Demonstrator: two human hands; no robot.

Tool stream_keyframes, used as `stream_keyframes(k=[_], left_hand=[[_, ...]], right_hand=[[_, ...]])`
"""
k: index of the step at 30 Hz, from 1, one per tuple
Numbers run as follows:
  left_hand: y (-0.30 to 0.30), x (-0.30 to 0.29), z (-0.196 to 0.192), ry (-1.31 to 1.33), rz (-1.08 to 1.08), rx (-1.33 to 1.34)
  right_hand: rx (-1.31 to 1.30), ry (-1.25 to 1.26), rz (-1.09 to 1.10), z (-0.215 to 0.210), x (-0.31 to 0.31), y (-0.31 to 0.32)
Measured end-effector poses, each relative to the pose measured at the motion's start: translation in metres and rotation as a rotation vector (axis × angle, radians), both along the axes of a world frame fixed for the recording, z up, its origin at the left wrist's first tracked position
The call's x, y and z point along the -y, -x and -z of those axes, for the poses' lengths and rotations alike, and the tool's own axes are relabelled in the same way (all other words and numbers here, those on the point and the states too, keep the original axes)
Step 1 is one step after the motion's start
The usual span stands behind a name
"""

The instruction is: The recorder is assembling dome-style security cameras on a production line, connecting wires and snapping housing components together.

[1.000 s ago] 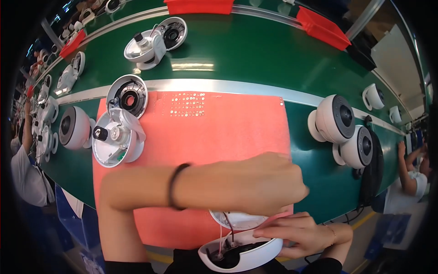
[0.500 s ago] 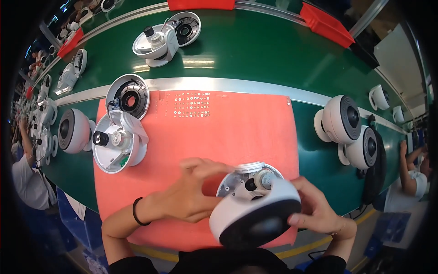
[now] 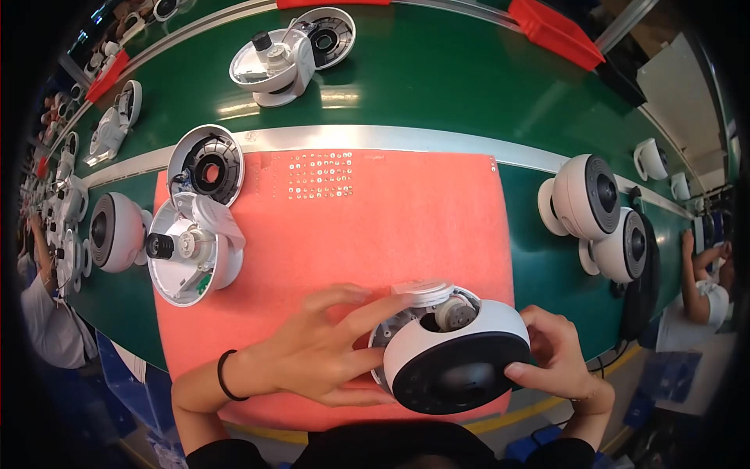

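A round white device [image 3: 402, 341] with a black domed front is tilted toward me over the near edge of the pink mat. Its shell is parted at the back, and a grey motor [image 3: 456, 314] shows inside below a white disc-shaped base [image 3: 422, 293]. My right hand [image 3: 553, 361] grips its right side, thumb on the black front. My left hand [image 3: 332, 344] is open, fingers spread, touching the device's left side and base; some fingertips are hidden behind the shell. At the left of the mat lies another opened white device [image 3: 207, 262] with its black-lined round cover [image 3: 207, 168].
Rows of small metal screws [image 3: 322, 173] stand in the pink mat [image 3: 375, 227]. Closed white devices flank it: one on the left [image 3: 116, 227], two on the right [image 3: 587, 195]. Beyond a metal rail, another opened device [image 3: 273, 66] sits on the green surface. People work at both sides.
The held device has turned so its black front faces me more squarely, and it has shifted slightly right. My left fingers have spread and reached onto its base. The whole view has shifted slightly.
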State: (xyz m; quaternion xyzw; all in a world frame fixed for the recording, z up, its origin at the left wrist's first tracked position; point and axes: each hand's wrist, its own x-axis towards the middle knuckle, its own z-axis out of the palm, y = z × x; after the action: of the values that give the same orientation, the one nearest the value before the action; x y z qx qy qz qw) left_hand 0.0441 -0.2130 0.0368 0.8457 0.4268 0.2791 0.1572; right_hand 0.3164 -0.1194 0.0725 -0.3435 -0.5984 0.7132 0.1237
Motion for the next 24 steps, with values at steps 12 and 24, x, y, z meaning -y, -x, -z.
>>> stream_keyframes(k=[12,24], left_hand=[[0.010,-0.011,-0.015,0.274,0.134,-0.161],[-0.014,0.006,-0.028,0.275,-0.246,0.122]], right_hand=[[-0.040,0.405,0.040,0.003,0.000,0.015],[-0.035,-0.037,-0.067,0.010,0.003,0.010]])
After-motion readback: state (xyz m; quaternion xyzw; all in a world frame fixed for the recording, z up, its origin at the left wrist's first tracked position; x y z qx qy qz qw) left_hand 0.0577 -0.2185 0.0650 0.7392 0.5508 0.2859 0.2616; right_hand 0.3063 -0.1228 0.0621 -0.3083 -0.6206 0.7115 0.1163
